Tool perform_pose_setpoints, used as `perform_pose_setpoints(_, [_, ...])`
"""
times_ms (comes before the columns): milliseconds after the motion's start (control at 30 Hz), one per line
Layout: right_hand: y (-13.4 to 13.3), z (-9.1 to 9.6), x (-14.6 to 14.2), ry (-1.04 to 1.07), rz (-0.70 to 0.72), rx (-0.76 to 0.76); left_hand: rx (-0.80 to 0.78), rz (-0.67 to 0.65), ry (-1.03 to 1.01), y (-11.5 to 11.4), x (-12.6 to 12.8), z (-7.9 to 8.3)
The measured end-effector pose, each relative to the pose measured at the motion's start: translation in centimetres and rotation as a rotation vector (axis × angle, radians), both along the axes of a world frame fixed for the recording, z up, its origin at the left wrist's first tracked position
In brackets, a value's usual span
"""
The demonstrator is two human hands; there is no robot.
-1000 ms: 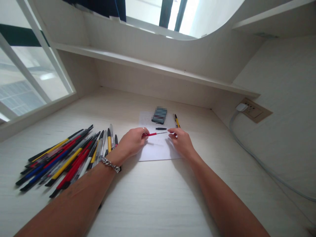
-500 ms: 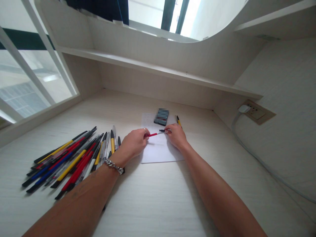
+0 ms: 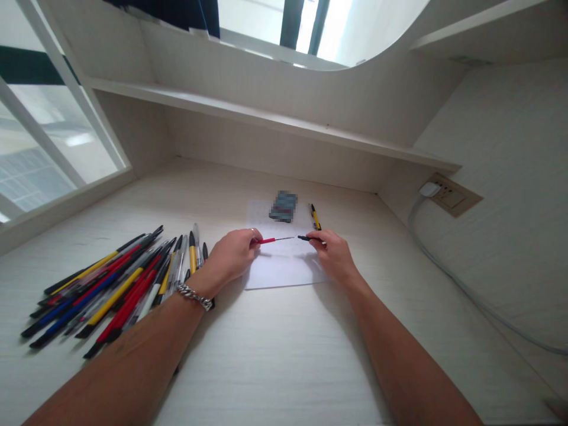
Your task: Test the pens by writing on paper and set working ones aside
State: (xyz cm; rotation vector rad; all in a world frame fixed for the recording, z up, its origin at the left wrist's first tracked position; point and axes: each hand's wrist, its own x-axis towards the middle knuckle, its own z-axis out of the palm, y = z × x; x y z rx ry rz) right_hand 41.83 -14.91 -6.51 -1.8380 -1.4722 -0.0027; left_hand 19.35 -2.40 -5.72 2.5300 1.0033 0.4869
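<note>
Left hand [image 3: 233, 255] pinched closed; right hand [image 3: 335, 255] pinched likewise, facing it; left forearm [image 3: 124, 349] and right forearm [image 3: 408, 361] angle inward.

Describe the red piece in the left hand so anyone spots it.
On the pale wood-grain desk, find the white paper sheet beside the coloured pens. Over it, the left hand pinches a thin red refill, whose slim dark tip points at the black piece in the right hand.

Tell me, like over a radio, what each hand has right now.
Left hand pinching red pen refill. Right hand pinching small black pen part, apart from the refill's tip. Yellow pen lying just beyond the right hand.
</note>
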Motion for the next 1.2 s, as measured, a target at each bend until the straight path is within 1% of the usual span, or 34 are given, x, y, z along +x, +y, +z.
perform_pose_setpoints(167, [-0.1, 0.3, -0.4, -0.073, 0.050, 0.013, 0.004, -0.005, 0.007, -0.2, 0.0, 0.1])
perform_pose_setpoints(300, [-0.1, 0.6, -0.7, -0.104, 0.058, 0.011, 0.011, -0.012, -0.001, -0.2, 0.0, 0.1])
perform_pose_setpoints(1000, [-0.4, 0.7, -0.7, -0.105, 0.060, -0.021, 0.007, -0.037, -0.003, -0.1, 0.1, 0.0])
perform_pose_setpoints(1200, [-0.3, 0.5, -1.5, -0.109, 0.090, -0.039, 0.023, -0.070, -0.015, -0.4, 0.2, 0.2])
